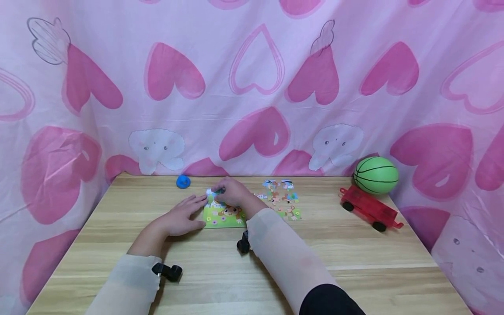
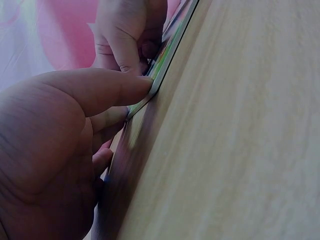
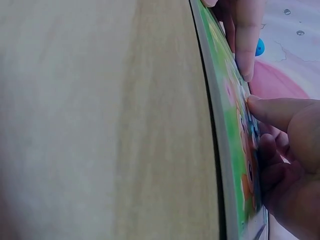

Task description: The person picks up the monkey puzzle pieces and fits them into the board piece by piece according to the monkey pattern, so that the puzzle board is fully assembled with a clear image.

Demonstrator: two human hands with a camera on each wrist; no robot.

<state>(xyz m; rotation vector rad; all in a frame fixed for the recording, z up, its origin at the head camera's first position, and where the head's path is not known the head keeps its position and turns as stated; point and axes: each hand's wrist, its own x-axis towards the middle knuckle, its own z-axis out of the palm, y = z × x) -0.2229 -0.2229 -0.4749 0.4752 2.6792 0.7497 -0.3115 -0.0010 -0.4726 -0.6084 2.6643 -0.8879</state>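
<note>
A jigsaw puzzle board (image 1: 214, 220) with a monkey on green ground lies flat on the table. My left hand (image 1: 183, 217) rests at its left side with fingers spread, the thumb tip right at the edge in the left wrist view. Over the upper part of the board reaches my right hand (image 1: 235, 193), its thumb and fingers pinching a small dark puzzle piece (image 1: 221, 191) close to the surface. The curled fingers hide most of that piece. In the right wrist view, the right thumb (image 3: 272, 111) comes down at the picture beside a left-hand finger (image 3: 246, 47).
Several loose puzzle pieces (image 1: 284, 199) lie to the right of the board. A blue round toy (image 1: 183, 181) sits at the back left. At the right stand a red toy wagon (image 1: 370, 209) and a green ball (image 1: 376, 175). A pink heart-print curtain (image 1: 252, 87) borders the table (image 1: 220, 271).
</note>
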